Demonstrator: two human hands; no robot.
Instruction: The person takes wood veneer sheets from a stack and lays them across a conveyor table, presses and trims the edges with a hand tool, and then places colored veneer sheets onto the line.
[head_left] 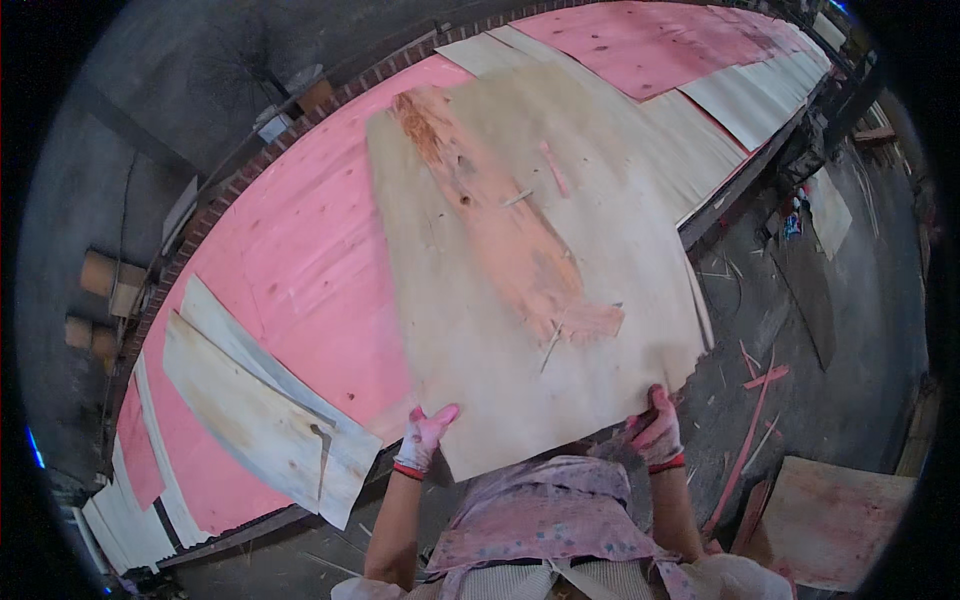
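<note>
A large pale wood veneer sheet [490, 400] lies across the long worktop in front of me, its near edge at my body. My left hand [427, 436], in a white glove stained pink with a red cuff, grips the sheet's near left corner, thumb on top. My right hand [657, 432], gloved alike, pinches the near right part of the same edge; its fingers are hidden beneath. On the sheet rests a torn orange-pink veneer piece [500, 220], with a few small splinters [552, 345] around it. Under and beside it spreads pink-coated veneer [310, 270].
Narrower pale veneer strips [255, 400] overlap on the worktop at left. More pale sheets [755, 100] and a pink sheet [640, 45] cover its far right end. Pink scraps [755, 410] litter the floor at right, near a stained board [830, 520]. A brick-like edging [270, 150] runs behind.
</note>
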